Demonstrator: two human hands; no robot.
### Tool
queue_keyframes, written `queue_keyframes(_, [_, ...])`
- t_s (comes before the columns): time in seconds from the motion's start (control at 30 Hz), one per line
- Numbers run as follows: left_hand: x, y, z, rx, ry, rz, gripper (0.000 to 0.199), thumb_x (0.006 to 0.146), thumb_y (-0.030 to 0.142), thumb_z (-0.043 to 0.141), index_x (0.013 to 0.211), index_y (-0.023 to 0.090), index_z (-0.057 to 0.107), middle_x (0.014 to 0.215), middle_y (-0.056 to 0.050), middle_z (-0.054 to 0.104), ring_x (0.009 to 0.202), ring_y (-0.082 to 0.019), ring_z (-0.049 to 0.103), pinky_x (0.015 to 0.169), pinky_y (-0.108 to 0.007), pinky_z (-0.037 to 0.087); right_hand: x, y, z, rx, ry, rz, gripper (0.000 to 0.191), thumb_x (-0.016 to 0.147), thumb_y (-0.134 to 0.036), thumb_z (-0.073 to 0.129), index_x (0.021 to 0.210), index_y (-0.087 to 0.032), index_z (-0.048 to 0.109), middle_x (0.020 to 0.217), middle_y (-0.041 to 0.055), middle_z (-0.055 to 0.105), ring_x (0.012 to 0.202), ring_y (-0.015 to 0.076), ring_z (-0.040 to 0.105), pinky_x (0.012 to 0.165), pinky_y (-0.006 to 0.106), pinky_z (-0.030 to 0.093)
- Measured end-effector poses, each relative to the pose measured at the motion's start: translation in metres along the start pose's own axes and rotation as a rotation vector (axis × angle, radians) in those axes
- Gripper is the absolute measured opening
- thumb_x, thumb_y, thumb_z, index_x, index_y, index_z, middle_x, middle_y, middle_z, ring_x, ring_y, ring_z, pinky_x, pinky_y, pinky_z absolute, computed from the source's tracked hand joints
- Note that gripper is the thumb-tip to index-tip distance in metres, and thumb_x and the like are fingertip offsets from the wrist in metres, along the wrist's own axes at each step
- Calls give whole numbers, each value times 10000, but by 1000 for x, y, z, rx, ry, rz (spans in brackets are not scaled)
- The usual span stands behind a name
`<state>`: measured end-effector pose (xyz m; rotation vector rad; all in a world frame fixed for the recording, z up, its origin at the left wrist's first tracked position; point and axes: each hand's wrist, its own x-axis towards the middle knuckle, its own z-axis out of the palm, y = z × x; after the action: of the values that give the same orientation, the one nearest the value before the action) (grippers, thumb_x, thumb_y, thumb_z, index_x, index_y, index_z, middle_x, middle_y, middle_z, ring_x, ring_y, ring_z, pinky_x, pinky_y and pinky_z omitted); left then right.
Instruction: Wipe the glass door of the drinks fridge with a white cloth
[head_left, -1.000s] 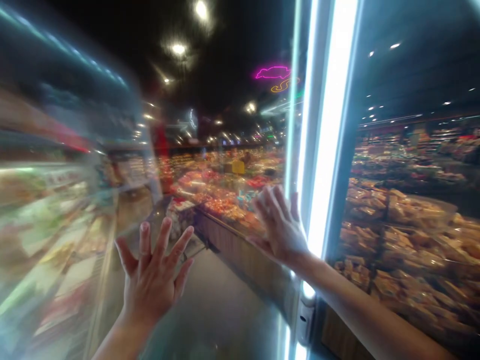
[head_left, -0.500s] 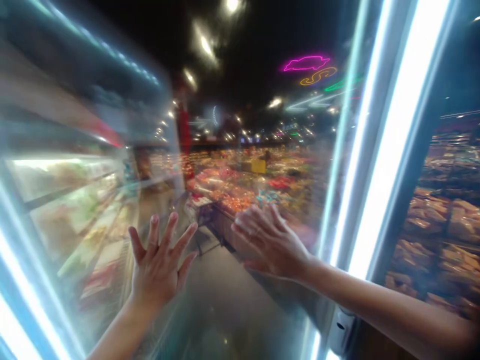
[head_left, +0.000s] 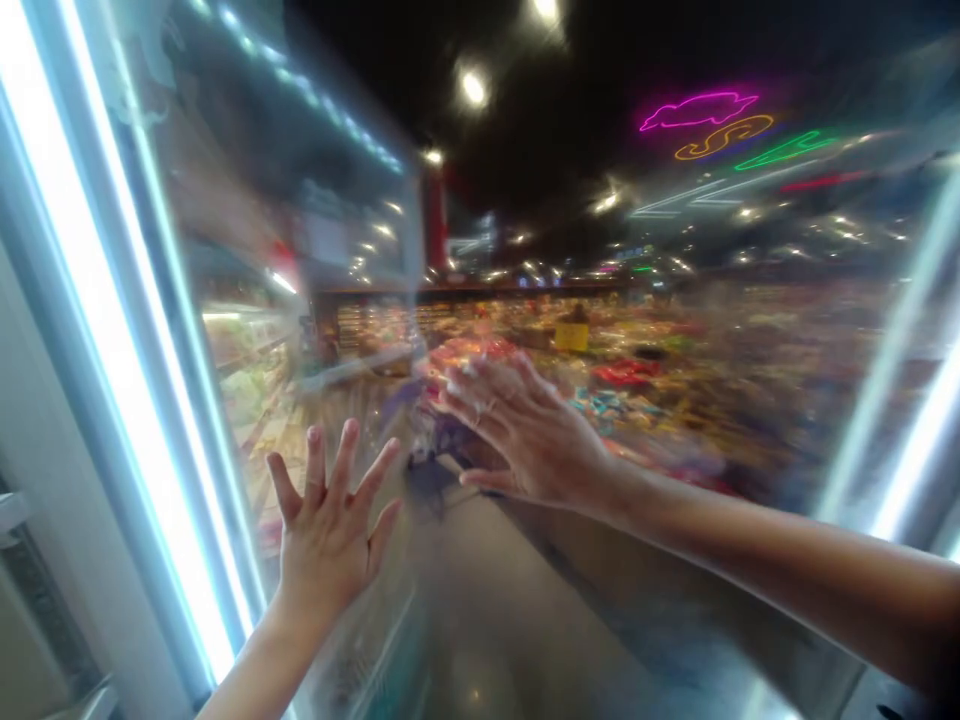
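Observation:
My left hand point(head_left: 330, 525) is raised left of centre with its fingers spread, palm turned away, holding nothing. Right of it, my right hand point(head_left: 532, 435) reaches out from the right edge with fingers extended and somewhat blurred, also holding nothing. Both hands appear to be at a clear pane in front of me; whether each palm touches it cannot be made out. Bright light strips point(head_left: 112, 300) run along the pane's frame at the left, and more strips point(head_left: 922, 440) stand at the right.
Beyond the pane, a pale floor point(head_left: 517, 590) runs forward between lit shelves point(head_left: 259, 390) at left and blurred heaps of colourful goods point(head_left: 675, 400) at right. A blurred cart-like object point(head_left: 431, 440) stands ahead. Neon outlines point(head_left: 701, 110) glow above.
The view has turned left, so the left light strips fill more of the frame and the scene beyond sits further right. Both hands remain spread; my right hand appears slightly higher.

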<state>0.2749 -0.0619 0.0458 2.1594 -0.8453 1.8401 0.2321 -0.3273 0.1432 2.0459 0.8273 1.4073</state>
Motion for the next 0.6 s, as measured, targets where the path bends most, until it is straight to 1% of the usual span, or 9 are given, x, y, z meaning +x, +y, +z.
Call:
queue_keyframes(0.07, [-4,-15,-3,5,2,-18,789,971,369,613,1656,349,222,1778,-15,10,1648,-301,-74,1314,-609,-112,27,-2,0,-8,65,134,965,984,-687,477,1673,-88,165,1727,159,201,1630,339,101,1338,596,68])
queue_keyframes(0.1, [-5,-22,-4,1,5,-27,787,972,367,613,1656,350,223,1779,-14,6,1648,-300,-76,1314,-608,-113,38,-6,2,-11,76,143,971,983,-697,470,1665,-69,183,1729,171,191,1631,350,73,1336,599,36])
queue_keyframes(0.13, [-7,-28,-5,-4,7,-38,787,972,365,614,1655,352,223,1780,-13,5,1648,-301,-74,1314,-609,-110,47,-12,5,-12,61,102,977,979,-718,455,1657,-58,209,1731,171,190,1632,351,60,1338,588,20])
queue_keyframes(0.23, [-11,-46,-3,-15,26,-77,787,970,359,620,1654,357,230,1781,-16,12,1648,-309,-61,1313,-618,-104,68,-29,16,-9,-42,-141,961,974,-748,430,1641,-74,272,1733,130,227,1633,315,101,1354,532,54])
queue_keyframes(0.3, [-12,-57,1,-21,45,-116,791,969,348,619,1656,354,227,1781,-24,14,1646,-314,-63,1309,-622,-112,82,-31,19,-17,-33,-145,930,985,-719,444,1646,-91,261,1735,120,230,1630,305,134,1351,542,100])
queue_keyframes(0.4, [-9,-70,6,-41,58,-154,805,971,336,613,1662,344,200,1780,-46,7,1643,-320,-80,1303,-632,-112,107,-25,14,-54,63,1,950,985,-732,424,1645,-71,251,1730,162,225,1623,345,148,1330,604,135])
queue_keyframes(0.43, [-6,-74,7,-51,69,-163,804,974,335,608,1664,342,195,1780,-52,10,1643,-319,-81,1301,-638,-107,115,-22,12,-68,68,-8,964,979,-749,410,1641,-64,262,1727,168,227,1621,353,153,1328,607,144])
queue_keyframes(0.53, [9,-84,8,-70,113,-174,782,991,326,586,1665,341,189,1781,-55,6,1645,-303,-95,1298,-640,-110,138,-14,8,-95,-21,-210,974,961,-769,431,1639,-86,283,1731,129,233,1624,313,163,1342,547,167])
queue_keyframes(0.6, [24,-91,6,-75,146,-163,771,1000,316,570,1665,345,181,1781,-44,-8,1643,-293,-112,1298,-637,-117,154,-5,4,-115,-44,-265,940,978,-735,450,1649,-107,253,1738,111,226,1627,286,158,1347,529,150])
